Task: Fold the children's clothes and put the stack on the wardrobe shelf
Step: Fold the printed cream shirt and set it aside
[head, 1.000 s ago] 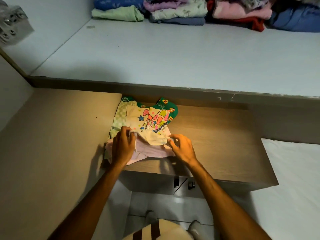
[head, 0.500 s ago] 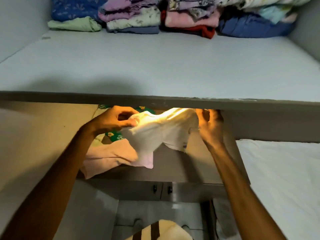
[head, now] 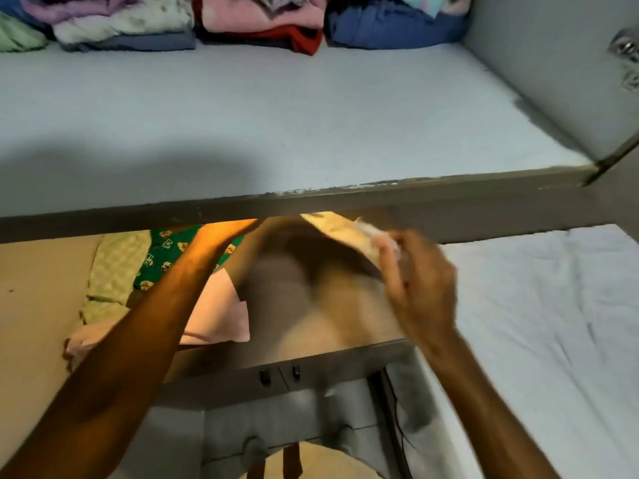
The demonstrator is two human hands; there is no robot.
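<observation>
Below the shelf [head: 311,133], the right hand [head: 420,285] pinches a blurred cream garment [head: 342,229] lifted over the cabinet top [head: 328,323]. Left hand is hidden behind the shelf edge; its grip cannot be told. Other clothes [head: 166,257] lie left.

Green cartoon-print garment [head: 166,257], pale pink cloth [head: 221,312], pale-blue shelf [head: 276,133].

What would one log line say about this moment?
right hand: grips cream garment, lifted, blurred | left hand: hidden | pink garment: on cabinet top
</observation>
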